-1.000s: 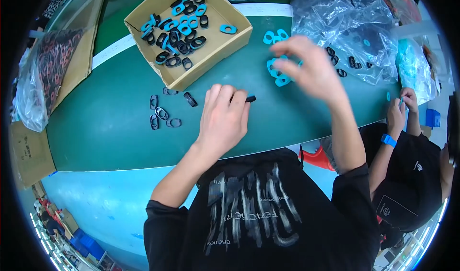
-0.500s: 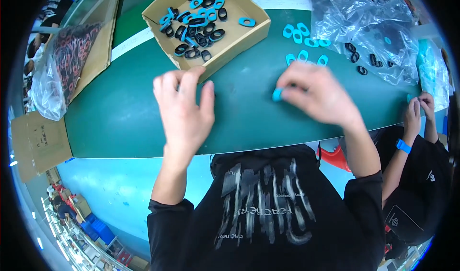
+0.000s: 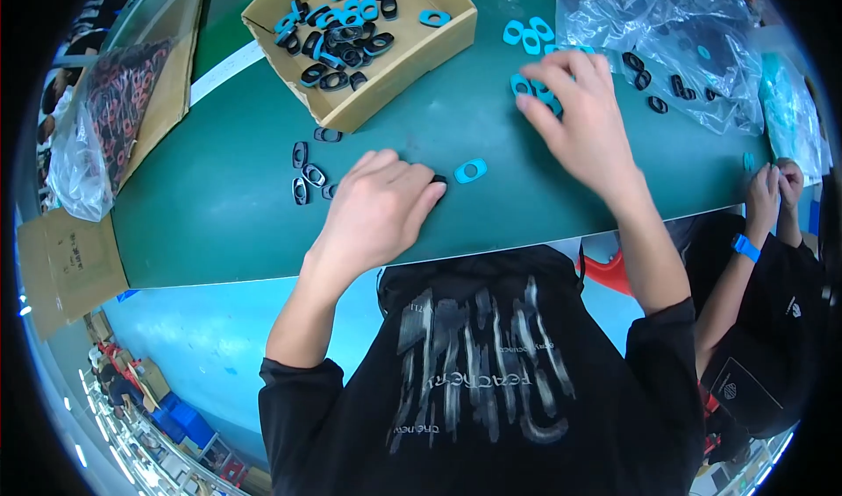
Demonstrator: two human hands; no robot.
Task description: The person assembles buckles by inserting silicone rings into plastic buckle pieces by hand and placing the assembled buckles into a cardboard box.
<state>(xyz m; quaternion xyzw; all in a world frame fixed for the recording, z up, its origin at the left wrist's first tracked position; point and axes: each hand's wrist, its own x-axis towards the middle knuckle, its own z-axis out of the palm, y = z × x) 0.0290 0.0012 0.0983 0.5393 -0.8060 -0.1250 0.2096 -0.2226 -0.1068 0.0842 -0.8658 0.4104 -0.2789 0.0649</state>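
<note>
My left hand (image 3: 377,205) is low over the green table with its fingers curled. A black oval ring (image 3: 438,180) shows at its thumb and fingertips, mostly hidden. Just right of it a blue oval ring (image 3: 471,171) lies flat and alone. Several black rings (image 3: 313,175) rest on the table beyond and left of this hand. Further right, my right hand (image 3: 583,114) is open, thumb and fingers apart, above a cluster of blue rings (image 3: 520,85) that it partly covers.
A cardboard tray (image 3: 408,79) of mixed black and blue rings stands at the far middle. More blue rings (image 3: 531,42) lie right of it. A clear plastic bag (image 3: 667,22) and loose black rings (image 3: 657,104) are at right. A co-worker's hands (image 3: 772,193) work at the far right.
My right hand has moved away from me to the blue rings, and a blue ring now lies on the table. The left hand has come nearer and right, uncovering black rings.
</note>
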